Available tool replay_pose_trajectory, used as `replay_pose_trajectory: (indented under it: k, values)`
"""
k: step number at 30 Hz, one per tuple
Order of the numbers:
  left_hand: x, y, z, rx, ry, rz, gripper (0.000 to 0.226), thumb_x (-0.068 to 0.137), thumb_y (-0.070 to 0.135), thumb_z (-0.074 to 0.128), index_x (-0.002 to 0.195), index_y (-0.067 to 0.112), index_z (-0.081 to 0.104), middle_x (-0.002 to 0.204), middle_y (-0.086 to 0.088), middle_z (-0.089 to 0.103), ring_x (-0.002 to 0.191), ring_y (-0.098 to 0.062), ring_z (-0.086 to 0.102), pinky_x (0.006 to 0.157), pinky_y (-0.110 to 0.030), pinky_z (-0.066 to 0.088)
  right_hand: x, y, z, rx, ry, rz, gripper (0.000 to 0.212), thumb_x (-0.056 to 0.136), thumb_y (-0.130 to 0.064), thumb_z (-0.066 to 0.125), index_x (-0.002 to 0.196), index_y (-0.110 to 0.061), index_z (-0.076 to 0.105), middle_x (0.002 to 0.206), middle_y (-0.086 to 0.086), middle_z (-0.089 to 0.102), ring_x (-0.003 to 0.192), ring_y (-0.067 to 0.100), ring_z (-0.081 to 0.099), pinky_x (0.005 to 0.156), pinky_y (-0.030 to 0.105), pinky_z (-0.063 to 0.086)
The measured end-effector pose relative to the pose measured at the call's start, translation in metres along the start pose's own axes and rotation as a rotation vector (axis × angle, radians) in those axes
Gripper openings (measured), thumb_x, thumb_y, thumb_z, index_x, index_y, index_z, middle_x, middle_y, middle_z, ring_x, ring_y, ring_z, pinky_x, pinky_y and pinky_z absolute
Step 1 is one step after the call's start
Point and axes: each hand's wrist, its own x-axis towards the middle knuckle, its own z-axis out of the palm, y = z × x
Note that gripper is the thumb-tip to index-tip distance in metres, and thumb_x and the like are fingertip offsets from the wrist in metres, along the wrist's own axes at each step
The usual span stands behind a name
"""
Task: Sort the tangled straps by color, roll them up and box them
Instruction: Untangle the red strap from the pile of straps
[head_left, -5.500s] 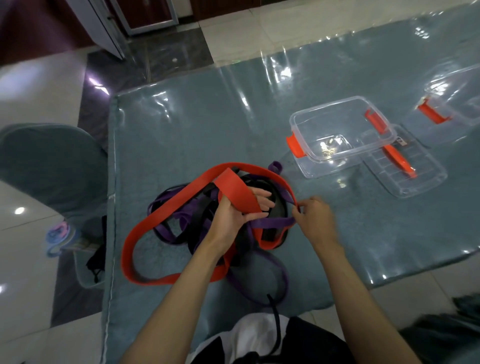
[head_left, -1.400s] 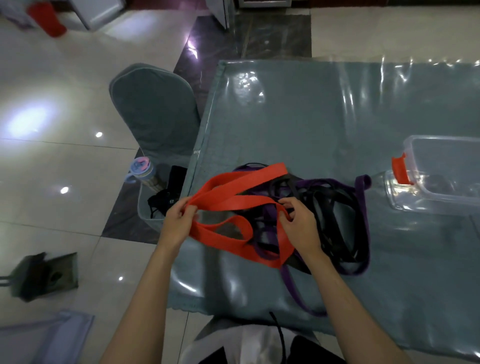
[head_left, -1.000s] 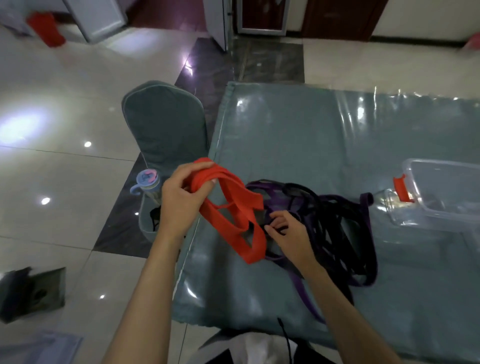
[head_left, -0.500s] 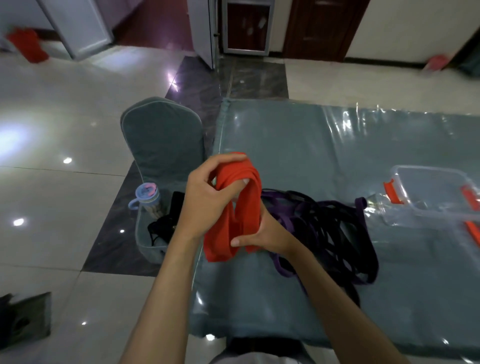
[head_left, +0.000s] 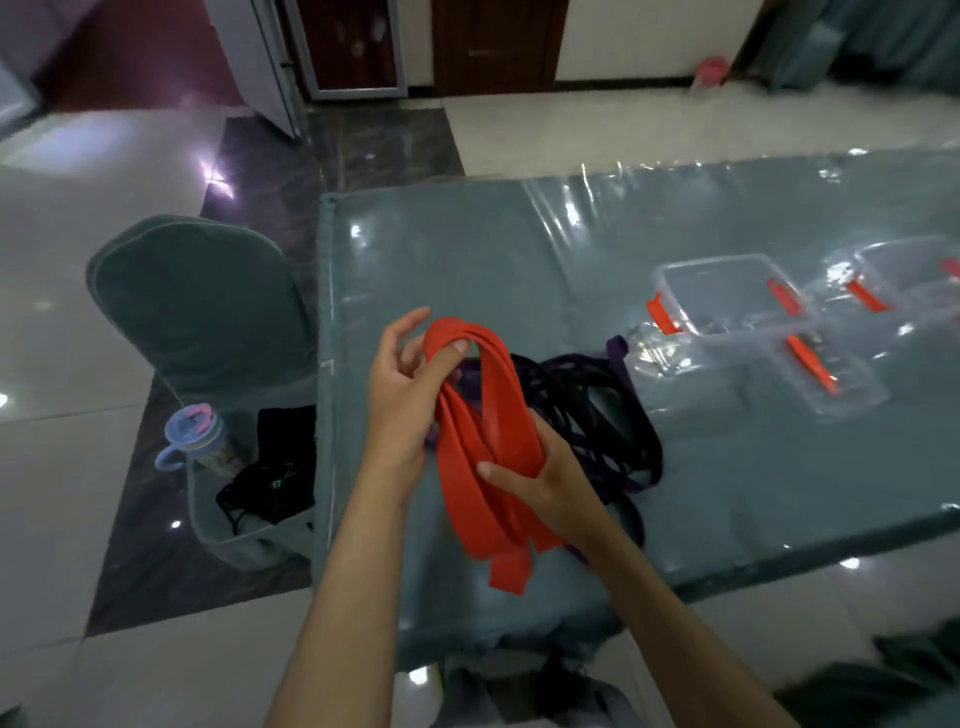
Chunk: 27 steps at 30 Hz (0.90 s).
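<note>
Red strap gathered in both hands

I see the flat red strap folded in several loops, my left hand hooking its top, right hand gripping the middle.

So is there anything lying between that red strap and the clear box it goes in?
Yes: the purple and black straps lie heaped on the table between the red strap, held in both hands, and the open clear box. Lifted over, they shouldn't block it.

Glossy tiled floor, covered chair, dark door.
</note>
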Motion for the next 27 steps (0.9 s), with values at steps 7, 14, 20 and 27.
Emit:
replay_pose_trajectory:
  k: [7,14,20,27]
  values:
    - [-0.022,-0.062,0.096,0.111,-0.285,-0.311,0.071,0.094,0.019,0.077,0.155,0.031,0.044,0.112,0.013,0.077,0.101,-0.008,0.075,0.085,-0.028,0.061,-0.045,0.009,-0.111,0.005,0.253,0.081,0.051,0.087,-0.005,0.084,0.127,-0.03,0.066,0.116,-0.015,0.078,0.108,0.005,0.074,0.09,0.017,0.055]
    - [-0.099,-0.151,0.209,0.246,-0.694,-0.407,0.081,0.09,0.028,0.082,0.156,0.045,0.038,0.133,-0.02,0.068,0.115,-0.022,0.067,0.101,-0.042,0.059,-0.107,0.035,-0.256,0.122,0.578,0.183,0.03,0.088,-0.004,0.082,0.113,-0.018,0.073,0.099,-0.008,0.082,0.09,0.005,0.076,0.079,0.02,0.057]
    - [-0.162,-0.222,0.33,0.269,-0.655,-0.288,0.067,0.087,0.027,0.083,0.148,0.033,0.055,0.131,-0.027,0.064,0.112,-0.025,0.065,0.103,-0.055,0.052,-0.153,0.068,-0.378,0.246,0.717,0.237,0.029,0.09,-0.01,0.082,0.116,-0.019,0.071,0.105,-0.001,0.081,0.097,0.014,0.077,0.082,0.03,0.06]
    - [-0.193,-0.287,0.461,0.255,-0.664,-0.391,0.051,0.09,0.025,0.076,0.137,0.035,0.062,0.124,-0.011,0.074,0.115,-0.03,0.072,0.09,-0.047,0.062,-0.198,0.091,-0.49,0.461,0.988,0.329,0.052,0.075,-0.06,0.068,0.121,-0.037,0.061,0.104,-0.01,0.079,0.095,0.008,0.076,0.088,0.035,0.057]
